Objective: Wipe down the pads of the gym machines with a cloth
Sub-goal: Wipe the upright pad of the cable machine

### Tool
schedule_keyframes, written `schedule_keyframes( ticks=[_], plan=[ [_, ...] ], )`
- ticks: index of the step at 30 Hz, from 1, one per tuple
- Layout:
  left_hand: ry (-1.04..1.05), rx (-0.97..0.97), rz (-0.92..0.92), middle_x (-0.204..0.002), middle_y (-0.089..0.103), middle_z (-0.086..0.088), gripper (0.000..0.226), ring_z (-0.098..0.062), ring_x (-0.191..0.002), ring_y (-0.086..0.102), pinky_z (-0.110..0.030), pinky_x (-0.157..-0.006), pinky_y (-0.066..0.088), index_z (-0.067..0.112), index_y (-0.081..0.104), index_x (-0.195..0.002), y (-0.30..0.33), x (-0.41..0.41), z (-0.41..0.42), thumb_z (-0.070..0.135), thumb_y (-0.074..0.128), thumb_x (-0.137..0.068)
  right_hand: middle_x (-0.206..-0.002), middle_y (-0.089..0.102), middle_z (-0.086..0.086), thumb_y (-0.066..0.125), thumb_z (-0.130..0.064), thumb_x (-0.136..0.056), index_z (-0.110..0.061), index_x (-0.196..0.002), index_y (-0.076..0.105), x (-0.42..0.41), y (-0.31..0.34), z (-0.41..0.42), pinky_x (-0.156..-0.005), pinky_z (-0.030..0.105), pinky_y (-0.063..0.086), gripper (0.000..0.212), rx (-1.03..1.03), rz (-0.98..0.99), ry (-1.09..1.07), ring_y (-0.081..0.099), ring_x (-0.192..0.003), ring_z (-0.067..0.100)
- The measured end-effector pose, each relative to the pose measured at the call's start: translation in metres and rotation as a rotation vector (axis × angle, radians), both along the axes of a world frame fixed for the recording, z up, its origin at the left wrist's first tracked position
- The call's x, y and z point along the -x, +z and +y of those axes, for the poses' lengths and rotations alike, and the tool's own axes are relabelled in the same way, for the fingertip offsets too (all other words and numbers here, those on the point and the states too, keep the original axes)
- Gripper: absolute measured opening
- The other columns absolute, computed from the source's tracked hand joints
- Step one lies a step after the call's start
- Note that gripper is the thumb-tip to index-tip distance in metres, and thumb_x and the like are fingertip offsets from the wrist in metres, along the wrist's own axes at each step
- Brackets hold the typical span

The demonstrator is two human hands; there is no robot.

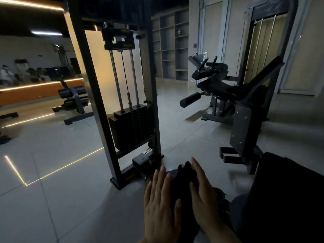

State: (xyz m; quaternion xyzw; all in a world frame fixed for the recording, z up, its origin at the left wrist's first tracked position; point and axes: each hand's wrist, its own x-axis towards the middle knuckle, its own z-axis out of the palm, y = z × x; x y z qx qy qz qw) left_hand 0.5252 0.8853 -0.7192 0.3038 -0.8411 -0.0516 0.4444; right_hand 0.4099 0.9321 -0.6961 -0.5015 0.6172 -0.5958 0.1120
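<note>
A dark cloth (182, 183) is pressed between my two hands low in the middle of the view, over a dark rounded part that I cannot make out clearly. My left hand (161, 204) lies flat against its left side with fingers stretched out. On the cloth's right side my right hand (205, 195) also rests flat with fingers straight. A wide black pad (287, 199) fills the bottom right corner beside my right hand. Farther off at the right stands a leg machine with a black seat pad (219, 85) and a black roller pad (190, 99).
A tall weight-stack frame (129, 123) rises straight ahead on the tiled floor (52, 155). A second weight-stack tower (263, 55) stands behind the leg machine. A bench with roller pads (73, 95) is at the left by a mirror wall. Shelves (171, 44) line the back.
</note>
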Motion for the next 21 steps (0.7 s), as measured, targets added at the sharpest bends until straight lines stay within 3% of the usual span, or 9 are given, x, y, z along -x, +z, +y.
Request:
schedule_keyframes(
  ticks=[2,5,9,11,15,17,21],
  plan=[
    [-0.002,-0.073,-0.05,-0.157,0.02,-0.001,0.058,-0.02,-0.144,0.021,-0.038,-0.112,0.022,0.015,0.03,-0.145,0.016,-0.001,0.0,0.049,0.019,-0.099,-0.141,0.032,-0.03,0.042,-0.005,-0.096,-0.075,-0.123,0.02,-0.006,0.015,0.006,-0.103,0.008,0.031,0.079,-0.028,-0.11,-0.033,0.032,-0.13,-0.013],
    [0.045,-0.115,-0.182,-0.159,0.017,-0.003,0.056,-0.021,-0.145,0.016,-0.042,-0.112,0.015,0.019,0.025,-0.148,0.051,-0.001,-0.002,0.046,0.02,-0.099,-0.135,0.035,-0.029,0.04,-0.007,-0.097,-0.058,-0.129,0.027,-0.011,0.045,0.014,-0.085,-0.004,0.032,0.062,-0.046,-0.247,-0.105,0.04,-0.125,-0.008],
    [0.113,-0.148,-0.269,-0.156,0.021,-0.003,0.06,-0.015,-0.143,0.012,-0.041,-0.113,0.007,0.022,0.024,-0.146,0.121,0.003,-0.004,0.039,0.035,-0.09,-0.132,0.036,-0.024,0.04,-0.01,-0.098,-0.04,-0.135,0.029,-0.014,0.118,0.022,-0.076,-0.009,0.029,0.049,-0.042,-0.261,-0.147,0.039,-0.12,-0.001],
    [0.103,-0.168,-0.262,-0.153,0.024,-0.002,0.056,-0.015,-0.14,0.016,-0.042,-0.117,0.014,0.022,0.029,-0.144,0.162,0.004,0.005,0.036,0.037,-0.09,-0.131,0.04,-0.016,0.04,-0.012,-0.098,-0.031,-0.14,0.032,-0.018,0.163,0.028,-0.072,-0.009,0.031,0.047,-0.032,-0.269,-0.186,0.041,-0.116,0.001],
    [-0.009,-0.279,-0.255,-0.158,0.005,0.006,0.057,-0.015,-0.145,0.006,-0.04,-0.119,0.014,0.024,0.019,-0.15,0.26,0.003,0.028,0.023,0.043,-0.098,-0.127,0.045,-0.006,0.039,-0.01,-0.099,-0.024,-0.142,0.034,-0.024,0.256,0.044,-0.071,-0.007,0.033,0.045,-0.003,-0.307,-0.27,0.042,-0.112,0.003],
    [-0.022,-0.279,-0.219,-0.159,0.007,0.002,0.059,-0.018,-0.145,0.011,-0.041,-0.117,0.02,0.023,0.02,-0.15,0.308,0.004,0.036,0.021,0.046,-0.097,-0.137,0.045,0.0,0.038,-0.01,-0.1,-0.022,-0.142,0.034,-0.024,0.303,0.056,-0.074,-0.007,0.031,0.044,0.005,-0.326,-0.312,0.042,-0.119,0.006],
    [-0.084,-0.266,-0.176,-0.158,0.015,-0.003,0.06,-0.02,-0.143,0.019,-0.042,-0.115,0.025,0.02,0.023,-0.149,0.392,0.015,0.057,0.016,0.049,-0.094,-0.148,0.037,0.003,0.036,-0.013,-0.101,-0.022,-0.143,0.032,-0.019,0.391,0.081,-0.086,0.006,0.029,0.043,0.011,-0.302,-0.365,0.037,-0.133,0.016]
  ],
)
